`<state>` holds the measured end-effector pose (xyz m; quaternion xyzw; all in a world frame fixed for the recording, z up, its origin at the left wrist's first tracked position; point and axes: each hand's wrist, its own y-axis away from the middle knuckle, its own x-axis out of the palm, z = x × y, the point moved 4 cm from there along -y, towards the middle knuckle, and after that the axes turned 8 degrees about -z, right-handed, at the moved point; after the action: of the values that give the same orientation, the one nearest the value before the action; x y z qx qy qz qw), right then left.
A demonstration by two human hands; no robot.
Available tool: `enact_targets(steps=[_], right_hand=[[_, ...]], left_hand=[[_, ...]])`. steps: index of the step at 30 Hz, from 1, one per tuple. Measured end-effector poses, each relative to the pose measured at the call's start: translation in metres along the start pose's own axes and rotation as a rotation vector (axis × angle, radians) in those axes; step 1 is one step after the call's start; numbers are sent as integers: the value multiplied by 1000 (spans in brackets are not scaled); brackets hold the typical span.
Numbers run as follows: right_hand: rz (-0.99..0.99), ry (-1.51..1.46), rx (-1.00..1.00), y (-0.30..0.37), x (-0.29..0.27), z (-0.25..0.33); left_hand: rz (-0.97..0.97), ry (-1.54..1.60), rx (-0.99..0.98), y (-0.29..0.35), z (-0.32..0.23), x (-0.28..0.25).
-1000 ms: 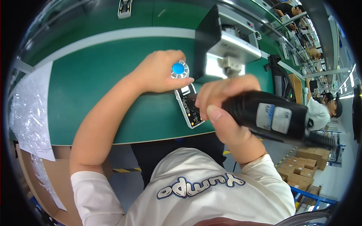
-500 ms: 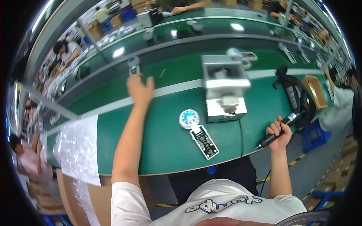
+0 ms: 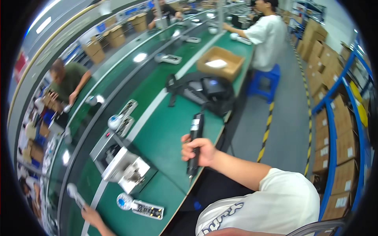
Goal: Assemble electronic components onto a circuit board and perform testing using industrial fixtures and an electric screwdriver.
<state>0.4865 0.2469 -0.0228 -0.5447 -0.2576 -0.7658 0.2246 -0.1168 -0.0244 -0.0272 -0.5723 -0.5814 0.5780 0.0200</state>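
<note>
In my right hand (image 3: 202, 152) is a black electric screwdriver (image 3: 195, 135), its tip pointing down near the bench's front edge. My left hand (image 3: 91, 216), at the lower left, has its fingers closed round the handle end of a white device (image 3: 75, 193) with a round head; motion blurs it slightly. A similar opened device (image 3: 146, 209) lies on the green bench between my hands, its circuit board showing in the handle and blue at the centre of its round head. A silver metal box-shaped machine (image 3: 128, 169) stands just beyond it.
A black bag-like thing (image 3: 202, 92) and an open cardboard box (image 3: 220, 65) sit farther along the bench. More white devices (image 3: 118, 121) lie on the green belt. A co-worker in white (image 3: 267, 35) is at the far end near a blue stool (image 3: 264, 82). Blue shelving (image 3: 334, 149) holds cartons.
The view has swung to the right, bringing the shelves and aisle in. My left hand now has the white device, which lay on the belt at its fingertips. The screwdriver stays in my right hand.
</note>
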Motion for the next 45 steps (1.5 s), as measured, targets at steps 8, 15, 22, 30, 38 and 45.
enact_targets(steps=[8,15,22,30,38,45], right_hand=[[30,36,9,2,6,6],[13,47,8,2,8,4],[25,63,-22,6,9,5],[-62,137,-57,8,14,5],[-251,148,-114,9,52,-20],[238,231,-20,5,111,-46]], left_hand=[[198,-258,12,123,-130,-177],[102,-100,324,140,-179,-181],[407,412,450,104,-272,-107],[687,716,232,93,-263,-66],[494,648,32,99,-241,-66],[570,647,50,90,-251,-67]])
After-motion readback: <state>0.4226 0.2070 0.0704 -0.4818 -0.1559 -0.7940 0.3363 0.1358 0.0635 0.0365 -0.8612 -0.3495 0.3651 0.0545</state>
